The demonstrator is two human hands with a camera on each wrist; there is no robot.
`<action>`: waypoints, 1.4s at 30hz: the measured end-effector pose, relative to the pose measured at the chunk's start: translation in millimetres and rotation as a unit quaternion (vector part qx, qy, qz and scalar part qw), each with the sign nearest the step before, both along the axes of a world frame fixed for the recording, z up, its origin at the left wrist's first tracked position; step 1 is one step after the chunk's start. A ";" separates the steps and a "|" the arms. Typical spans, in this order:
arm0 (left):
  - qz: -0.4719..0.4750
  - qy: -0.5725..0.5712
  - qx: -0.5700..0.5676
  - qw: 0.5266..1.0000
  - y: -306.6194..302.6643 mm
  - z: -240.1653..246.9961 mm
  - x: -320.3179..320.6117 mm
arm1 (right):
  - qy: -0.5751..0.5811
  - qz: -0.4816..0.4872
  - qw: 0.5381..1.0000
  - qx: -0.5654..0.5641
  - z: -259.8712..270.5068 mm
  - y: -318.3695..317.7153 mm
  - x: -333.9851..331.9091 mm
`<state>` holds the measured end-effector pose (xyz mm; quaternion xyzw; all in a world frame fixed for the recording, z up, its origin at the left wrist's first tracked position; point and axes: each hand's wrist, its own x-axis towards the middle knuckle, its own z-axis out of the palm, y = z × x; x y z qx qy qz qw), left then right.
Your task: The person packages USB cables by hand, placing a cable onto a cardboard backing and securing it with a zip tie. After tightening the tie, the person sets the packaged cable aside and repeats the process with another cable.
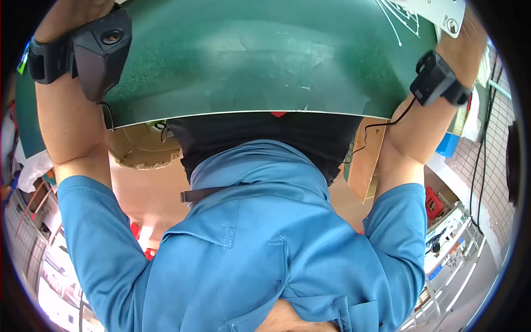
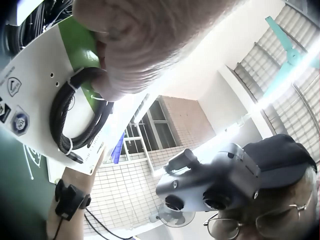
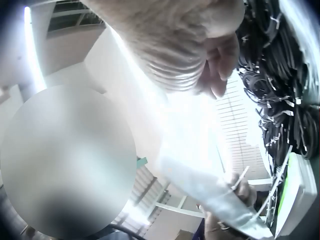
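Note:
A white and green card [image 2: 37, 65] fills the left of the left wrist view, a coiled black cable [image 2: 60, 112] with white ties lying against it. My left hand [image 2: 150, 45] grips the coil at its upper end; in the head view it is mostly cut off at the top left. At the top right of the head view, my right hand [image 1: 470, 44] is blurred beside the white card [image 1: 437, 11]. In the right wrist view my right hand [image 3: 175, 45] has bent fingers over a bright, washed-out area; whether they hold the card cannot be told.
A green tabletop [image 1: 265, 61] spans the head view, with white ties [image 1: 395, 19] at its upper right. Bundles of black cables [image 3: 270, 75] and a white box with a green stripe [image 3: 300, 195] stand at the right of the right wrist view. A cardboard box [image 1: 141, 146] is below the table edge.

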<state>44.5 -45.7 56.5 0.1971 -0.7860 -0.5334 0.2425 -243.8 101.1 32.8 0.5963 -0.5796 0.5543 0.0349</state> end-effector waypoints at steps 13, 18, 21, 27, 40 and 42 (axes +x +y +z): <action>-0.011 0.018 -0.002 1.000 8.9 3.7 -6.5 | -0.143 0.046 0.984 0.093 -49.8 4.4 -1.7; -0.024 0.026 -0.003 0.999 12.1 3.0 -20.2 | -0.114 0.082 0.984 0.107 -53.9 5.0 -12.2; -0.029 0.046 -0.017 0.998 16.4 -2.5 -39.9 | 0.275 0.110 0.952 0.082 -70.9 2.1 -37.7; -0.041 0.003 -0.030 0.999 20.7 -5.0 -43.6 | 0.036 0.255 0.964 0.070 -6.5 -31.9 28.9; -0.056 0.006 -0.036 0.998 33.4 -0.8 -45.1 | 0.115 0.206 0.971 0.024 -14.3 -39.0 27.1; -0.062 0.029 -0.066 0.995 31.1 -3.2 -46.1 | 0.103 0.208 0.972 0.023 -14.3 -39.0 28.4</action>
